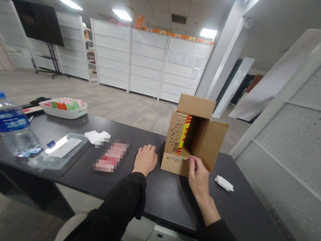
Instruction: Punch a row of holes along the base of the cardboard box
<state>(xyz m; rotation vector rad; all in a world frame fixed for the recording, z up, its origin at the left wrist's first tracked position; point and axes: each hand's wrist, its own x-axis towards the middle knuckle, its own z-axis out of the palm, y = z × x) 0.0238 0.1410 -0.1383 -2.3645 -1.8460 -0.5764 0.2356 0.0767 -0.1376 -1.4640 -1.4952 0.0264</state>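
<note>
A: Box status?

B: Cardboard box [194, 140] lies on its side on the counter [242, 215], mouth toward the person, top flap up. Right hand [199, 177] is at the lower front flap, fingers [193, 162] pinched on its edge. Looks like a closed pinch on the flap; can't tell how firm.

A: Left?

B: Left hand [145, 159] is flat on the counter, palm down, just left of the box, holding nothing. Fingers together, relaxed. Reads as a brace while the right works the flap, my guess.

A: Anything inside?

B: As far as I can see, empty. Red-yellow tape strip [184, 135] runs down the left inner wall, just above the right fingers. The deep interior is shadowed, so can't rule out something small.

A: Other containers?

B: Clear plastic tray [58, 151], well left of the left fingers, with a flat paper or card in it. Water bottle [9, 124] is beyond that, capped, part full. White tray [63, 108] further back holds red, green and white packets. Crumpled white paper [224, 183] sits just right of the right hand. Thin dark stick [179, 182] lies on the counter between the hands.
</note>
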